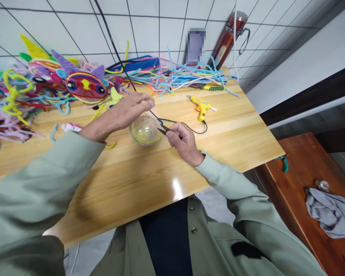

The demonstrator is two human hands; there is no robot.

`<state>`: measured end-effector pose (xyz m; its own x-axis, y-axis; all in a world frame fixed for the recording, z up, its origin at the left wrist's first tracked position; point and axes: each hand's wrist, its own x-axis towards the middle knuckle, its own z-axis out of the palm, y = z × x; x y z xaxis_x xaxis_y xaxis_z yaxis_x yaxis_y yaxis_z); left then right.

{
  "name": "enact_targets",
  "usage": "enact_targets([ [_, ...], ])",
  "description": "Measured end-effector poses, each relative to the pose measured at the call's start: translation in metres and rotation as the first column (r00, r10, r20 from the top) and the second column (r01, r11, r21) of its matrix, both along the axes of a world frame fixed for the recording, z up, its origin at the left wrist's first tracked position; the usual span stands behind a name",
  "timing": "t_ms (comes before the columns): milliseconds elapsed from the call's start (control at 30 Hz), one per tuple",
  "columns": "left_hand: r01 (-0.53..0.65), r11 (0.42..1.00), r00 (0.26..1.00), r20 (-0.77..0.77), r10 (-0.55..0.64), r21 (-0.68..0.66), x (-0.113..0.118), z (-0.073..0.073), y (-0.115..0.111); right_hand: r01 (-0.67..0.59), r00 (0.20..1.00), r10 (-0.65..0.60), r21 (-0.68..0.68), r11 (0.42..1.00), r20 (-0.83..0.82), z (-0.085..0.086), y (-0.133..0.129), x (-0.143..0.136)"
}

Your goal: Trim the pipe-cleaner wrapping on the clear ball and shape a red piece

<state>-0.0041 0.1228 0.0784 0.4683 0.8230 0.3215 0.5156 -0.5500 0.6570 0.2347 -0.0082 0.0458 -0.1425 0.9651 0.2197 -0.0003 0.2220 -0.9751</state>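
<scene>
My left hand (126,112) reaches over the far side of a round clear plastic bowl (145,132). Its fingers are bent and pressed together; the thumb and anything between them are hidden. Yellow and blue strips run along the bowl's edge. At the bowl's right side, my right hand (184,142) is closed around a slim, dark, pointed tool (163,130), perhaps tweezers, whose tip is by the rim. A yellow hot glue gun (201,107) lies on the table to the right of the bowl, its black cord trailing behind.
Colourful pipe cleaners (184,74) cover the table's back edge, with decorated animal faces (86,86) at left. A green-yellow handled tool (212,87), a phone (194,46) and a red flask (228,40) are at back right. A lower wooden surface (299,168) holds a grey cloth (332,212).
</scene>
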Motion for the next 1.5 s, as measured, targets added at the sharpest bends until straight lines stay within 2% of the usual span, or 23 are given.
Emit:
enact_targets([
  [133, 0.119, 0.990, 0.987, -0.098, -0.127, -0.081, -0.022, -0.012, -0.053, 0.060, 0.997, -0.063, -0.061, 0.996, -0.036, 0.002, 0.005, 0.000],
  [233, 0.127, 0.992, 0.990, -0.060, -0.126, 0.002, -0.021, -0.025, -0.077, 0.045, 0.999, -0.046, -0.090, 0.995, -0.011, 0.006, 0.005, 0.000],
  [333, 0.021, 0.991, 1.000, 0.017, -0.024, 0.132, -0.013, -0.042, -0.086, -0.033, 0.999, 0.033, -0.150, 0.988, 0.000, 0.009, 0.004, -0.001],
  [433, -0.070, 0.982, 0.995, 0.087, 0.055, 0.177, -0.006, -0.059, -0.089, -0.104, 0.994, 0.106, -0.205, 0.973, 0.000, 0.010, 0.004, 0.000],
  [567, -0.069, 0.980, 0.983, 0.183, 0.034, 0.186, 0.000, -0.071, -0.095, -0.168, 0.984, 0.176, -0.248, 0.954, 0.007, 0.010, 0.003, 0.001],
  [700, -0.031, 0.982, 0.974, 0.224, -0.011, 0.185, 0.001, -0.071, -0.104, -0.216, 0.967, 0.245, -0.282, 0.935, 0.070, 0.013, -0.002, 0.001],
  [900, -0.008, 0.984, 0.981, 0.192, -0.027, 0.178, -0.003, -0.069, -0.106, -0.203, 0.961, 0.243, -0.258, 0.945, 0.135, 0.014, -0.006, 0.002],
  [1067, -0.008, 0.977, 0.972, 0.231, -0.042, 0.213, 0.000, -0.074, -0.105, -0.226, 0.958, 0.263, -0.264, 0.938, 0.116, 0.011, -0.006, 0.003],
  [1300, -0.013, 0.959, 0.961, 0.268, -0.066, 0.282, 0.001, -0.073, -0.107, -0.221, 0.970, 0.239, -0.274, 0.936, 0.034, 0.009, -0.011, -0.002],
  [1500, -0.108, 0.943, 0.956, 0.295, 0.011, 0.314, 0.005, -0.075, -0.117, -0.172, 0.984, 0.178, -0.281, 0.944, -0.006, 0.006, -0.019, -0.008],
])
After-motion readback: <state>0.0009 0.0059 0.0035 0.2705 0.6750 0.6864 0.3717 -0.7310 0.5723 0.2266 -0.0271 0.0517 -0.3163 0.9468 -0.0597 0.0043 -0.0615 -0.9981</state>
